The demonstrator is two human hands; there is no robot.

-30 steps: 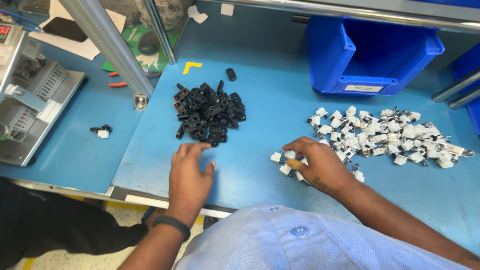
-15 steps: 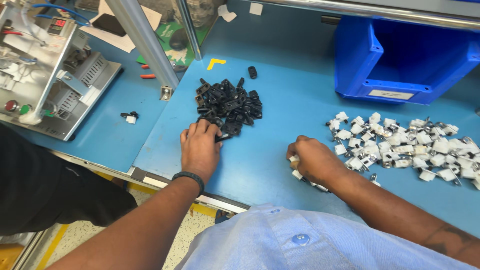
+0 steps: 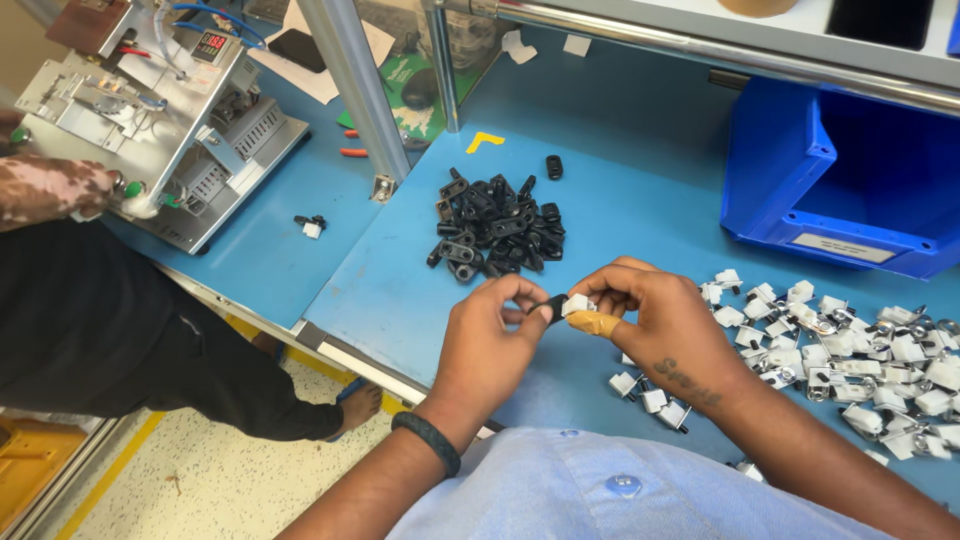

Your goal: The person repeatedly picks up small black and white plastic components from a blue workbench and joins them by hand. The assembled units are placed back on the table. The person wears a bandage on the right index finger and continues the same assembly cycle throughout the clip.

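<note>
Matt black plastic clip (image 3: 548, 307) in my left hand (image 3: 492, 345), white plastic piece (image 3: 577, 303) in my right hand (image 3: 668, 330), smooth matt blue bench mat (image 3: 620, 190), glossy blue plastic bin (image 3: 850, 170), white pile (image 3: 850, 350) with apparently bright metal fittings, brushed metal post (image 3: 350, 90).

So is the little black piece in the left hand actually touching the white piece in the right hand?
Touching. The head view shows the black piece meeting the white piece end to end between both hands' fingertips, no gap visible.
</note>
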